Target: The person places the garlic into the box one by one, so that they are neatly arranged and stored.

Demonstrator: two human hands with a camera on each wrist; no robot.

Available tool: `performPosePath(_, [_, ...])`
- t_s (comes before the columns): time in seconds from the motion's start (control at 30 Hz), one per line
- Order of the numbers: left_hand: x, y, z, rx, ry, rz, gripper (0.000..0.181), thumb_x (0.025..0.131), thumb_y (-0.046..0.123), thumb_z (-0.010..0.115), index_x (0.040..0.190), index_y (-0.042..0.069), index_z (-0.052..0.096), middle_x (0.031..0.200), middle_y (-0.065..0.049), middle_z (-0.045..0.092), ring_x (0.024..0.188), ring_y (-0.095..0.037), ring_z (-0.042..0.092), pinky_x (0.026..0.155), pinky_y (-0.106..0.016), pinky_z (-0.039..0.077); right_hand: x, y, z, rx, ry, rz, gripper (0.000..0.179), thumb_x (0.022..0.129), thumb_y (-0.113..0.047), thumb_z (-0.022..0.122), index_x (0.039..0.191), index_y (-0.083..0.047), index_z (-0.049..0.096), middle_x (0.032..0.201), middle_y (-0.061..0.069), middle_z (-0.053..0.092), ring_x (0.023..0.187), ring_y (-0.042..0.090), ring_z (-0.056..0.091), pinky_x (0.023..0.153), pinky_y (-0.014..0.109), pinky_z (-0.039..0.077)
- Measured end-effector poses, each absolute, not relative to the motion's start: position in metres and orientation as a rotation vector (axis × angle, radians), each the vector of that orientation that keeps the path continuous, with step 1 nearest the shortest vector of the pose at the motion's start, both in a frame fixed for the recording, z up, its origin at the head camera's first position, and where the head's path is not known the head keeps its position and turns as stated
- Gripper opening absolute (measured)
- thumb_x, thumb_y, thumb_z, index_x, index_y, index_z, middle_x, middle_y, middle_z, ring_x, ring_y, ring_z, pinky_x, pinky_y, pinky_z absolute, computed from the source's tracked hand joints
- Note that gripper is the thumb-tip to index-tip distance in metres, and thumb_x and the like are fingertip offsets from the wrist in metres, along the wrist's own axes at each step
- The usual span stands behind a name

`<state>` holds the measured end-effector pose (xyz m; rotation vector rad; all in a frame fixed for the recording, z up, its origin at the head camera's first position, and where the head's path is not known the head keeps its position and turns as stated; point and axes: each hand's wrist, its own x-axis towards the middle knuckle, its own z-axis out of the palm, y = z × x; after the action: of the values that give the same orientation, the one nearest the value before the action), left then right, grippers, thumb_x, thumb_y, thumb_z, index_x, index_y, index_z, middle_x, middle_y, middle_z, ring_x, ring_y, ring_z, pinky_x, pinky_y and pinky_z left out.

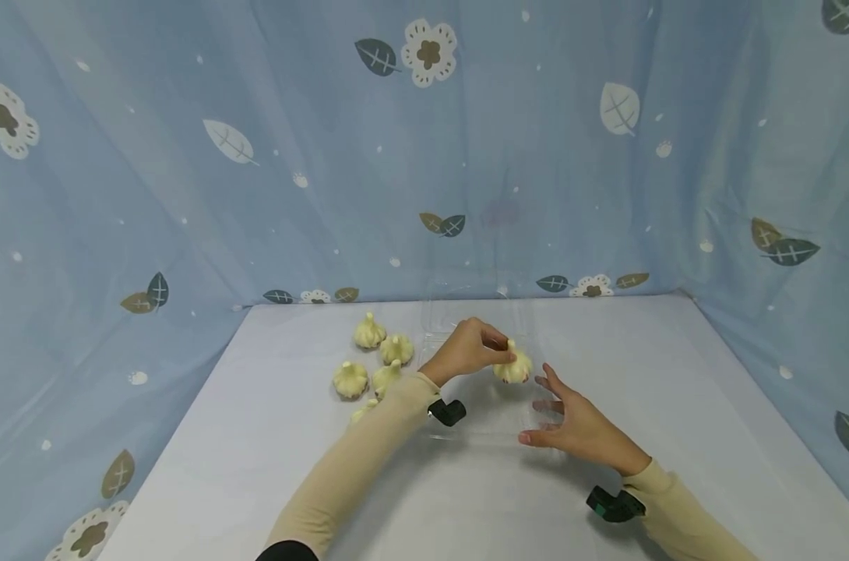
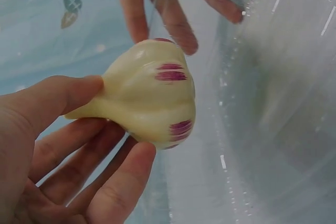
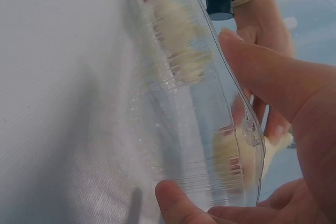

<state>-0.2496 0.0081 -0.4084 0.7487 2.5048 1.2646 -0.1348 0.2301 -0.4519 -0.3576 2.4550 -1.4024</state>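
Note:
My left hand (image 1: 466,349) pinches a pale yellow garlic bulb (image 1: 513,366) by its stem, between thumb and fingers. Purple streaks mark the bulb's rounded end in the left wrist view. It hangs over the right part of a clear plastic clamshell box (image 1: 477,417), whose lid (image 1: 459,312) is raised at the back. My right hand (image 1: 582,425) is at the box's right side with fingers spread; in the right wrist view its fingertips are right by the clear wall (image 3: 184,129). Several more garlic bulbs (image 1: 350,379) sit left of the box, one partly hidden by my left sleeve.
A white cloth (image 1: 642,366) covers the table. Behind it and at both sides hangs a blue curtain (image 1: 340,156) with leaf and flower prints. A dark wrist camera (image 1: 447,411) is strapped at the left wrist, and another camera (image 1: 615,505) at the right.

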Motion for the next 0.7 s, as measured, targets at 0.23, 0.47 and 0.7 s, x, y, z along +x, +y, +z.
performPosePath(0.23, [-0.248, 0.012, -0.415, 0.734, 2.493, 1.264, 0.025, 0.089, 0.020, 0.084, 0.109, 0.005, 0.081, 0.108, -0.010, 0.081, 0.101, -0.021, 0.078, 0.082, -0.027, 0.063, -0.135, 0.231, -0.453, -0.380, 2.458, -1.404, 0.126, 0.086, -0.033, 0.086, 0.165, -0.003, -0.008, 0.170, 0.028, 0.018, 0.142, 0.050, 0.049, 0.095, 0.041, 0.062])
performPosePath(0.47, [-0.248, 0.015, -0.419, 0.692, 2.480, 1.257, 0.025, 0.088, 0.020, 0.085, 0.108, 0.005, 0.081, 0.110, -0.010, 0.080, 0.100, -0.020, 0.078, 0.083, -0.027, 0.063, -0.135, 0.231, -0.454, -0.387, 2.456, -1.408, 0.126, 0.086, -0.033, 0.086, 0.165, -0.003, -0.007, 0.170, 0.028, 0.017, 0.142, 0.050, 0.049, 0.095, 0.041, 0.062])
performPosePath(0.7, [-0.247, 0.016, -0.423, 0.739, 2.509, 1.218, 0.024, 0.089, 0.018, 0.084, 0.108, 0.004, 0.082, 0.112, -0.010, 0.080, 0.099, -0.020, 0.079, 0.082, -0.025, 0.063, -0.135, 0.231, -0.453, -0.390, 2.454, -1.408, 0.125, 0.087, -0.033, 0.086, 0.165, -0.003, -0.007, 0.170, 0.029, 0.017, 0.142, 0.050, 0.049, 0.095, 0.042, 0.062])
